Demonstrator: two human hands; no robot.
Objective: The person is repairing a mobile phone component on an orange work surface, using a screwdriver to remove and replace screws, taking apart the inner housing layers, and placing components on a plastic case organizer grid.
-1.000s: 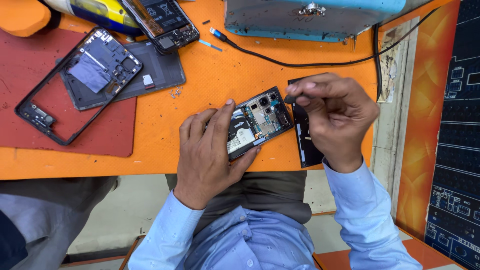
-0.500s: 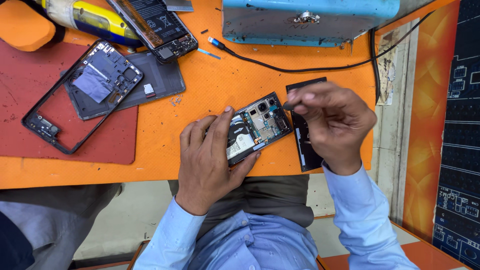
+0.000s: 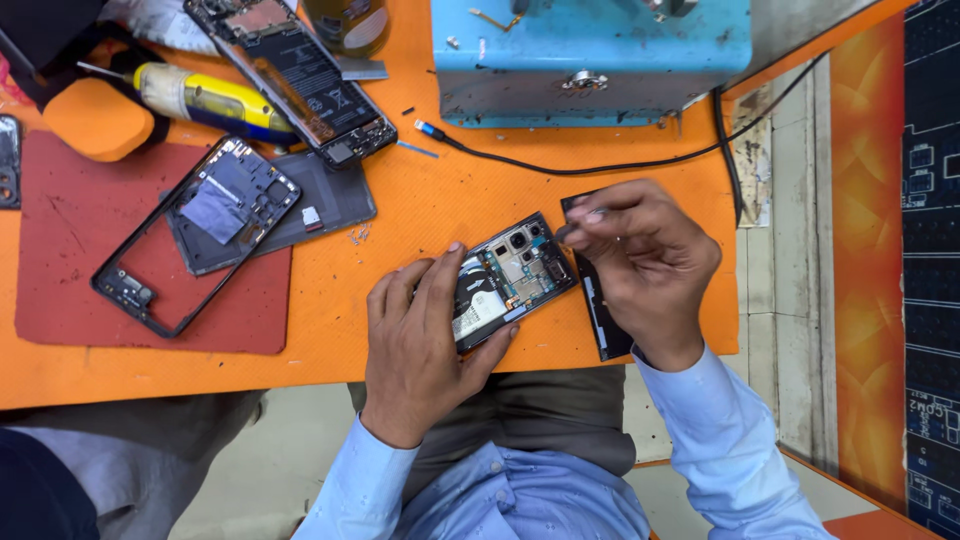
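An opened phone (image 3: 515, 275) with its back off lies on the orange table (image 3: 440, 200), its circuit board, camera modules and battery exposed. My left hand (image 3: 420, 350) grips its lower half and steadies it. My right hand (image 3: 645, 265) hovers over the phone's upper right corner with thumb and fingertips pinched together; I cannot make out anything between them. A black back cover (image 3: 605, 320) lies under my right hand, beside the phone.
A red mat (image 3: 70, 260) at left carries a bare phone frame (image 3: 200, 230) and a grey cover (image 3: 335, 200). Another opened phone (image 3: 290, 75), a yellow screwdriver (image 3: 210, 100), a blue metal box (image 3: 590, 55) and a black cable (image 3: 600, 165) sit at the back. Tiny screws (image 3: 357, 235) lie loose.
The view has shifted, so more of the table's far side shows. My hands stay on the phone, with the right fingertips still pinched at its upper corner.
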